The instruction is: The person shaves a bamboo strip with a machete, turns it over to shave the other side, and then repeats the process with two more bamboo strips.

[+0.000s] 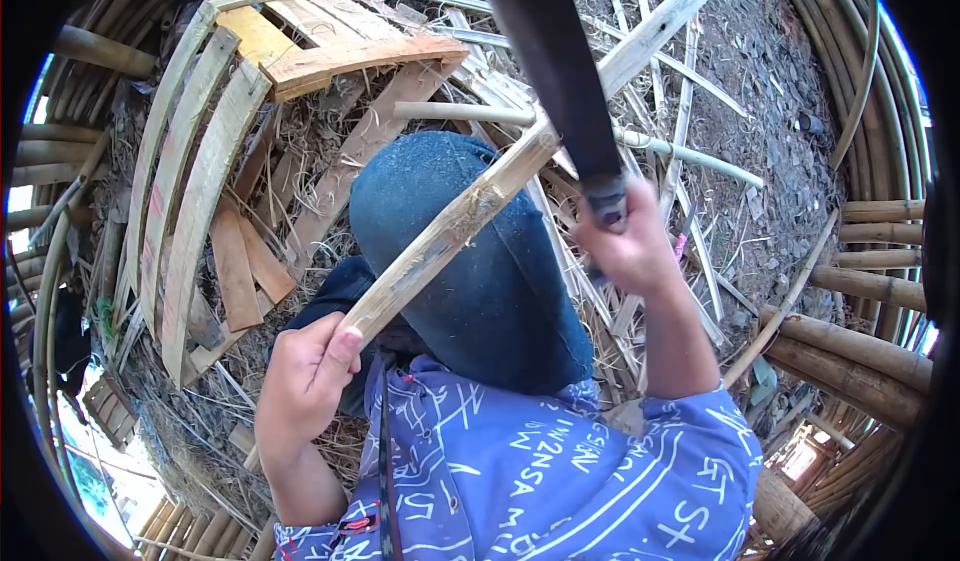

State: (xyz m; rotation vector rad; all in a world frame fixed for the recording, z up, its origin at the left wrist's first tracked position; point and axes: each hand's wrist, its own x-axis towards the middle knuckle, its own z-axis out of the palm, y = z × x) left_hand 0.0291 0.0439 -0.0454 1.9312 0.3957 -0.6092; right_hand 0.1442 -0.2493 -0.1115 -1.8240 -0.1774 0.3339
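A long split bamboo strip runs diagonally across my raised knee in blue jeans, its far end toward the top right. My left hand is closed around its near end, thumb on top. In my right hand is the handle of a large dark-bladed knife, held on the right of the knee. The blade points up and crosses in front of the strip, just beyond a node. Whether the blade touches the strip I cannot tell.
A wooden pallet-like frame lies at the upper left, with loose boards beside it. Thin slats, a round stick and shavings cover the ground. Bamboo poles stand at the right, and bamboo walls surround the space.
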